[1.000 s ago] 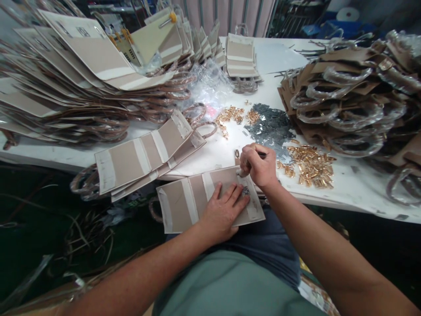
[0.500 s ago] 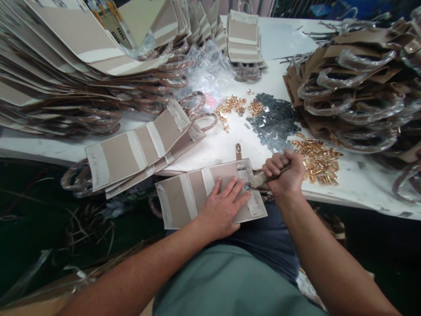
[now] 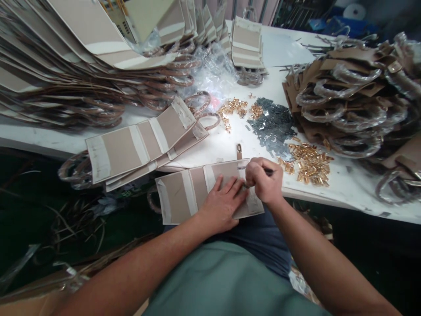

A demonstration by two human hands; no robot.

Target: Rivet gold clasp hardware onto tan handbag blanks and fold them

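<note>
My left hand [image 3: 221,204] lies flat with fingers spread on a beige bag panel [image 3: 197,186] with pale strips, pressing on its right half. The panel overhangs the table edge above my lap, and a strap with a gold fitting [image 3: 239,149] sticks out beyond its top edge. My right hand [image 3: 265,179] is closed around a hand tool with a dark handle [image 3: 269,171], over the panel's right end beside my left fingertips. The tool's working end is hidden by my fist, so its kind cannot be told. A small metal plate [image 3: 241,167] shows near the panel's top edge.
On the white table [image 3: 210,149] lie gold fittings [image 3: 312,164], grey metal plates [image 3: 274,125] and smaller gold pieces [image 3: 233,108]. Two similar panels [image 3: 141,142] overlap at the left. Tall stacks of panels [image 3: 82,57] and plastic-wrapped bag handles [image 3: 355,101] flank the work area.
My right hand has moved left with the tool, from beyond the panel's right edge to over the panel, and its wrist has turned. My left hand has stayed in place.
</note>
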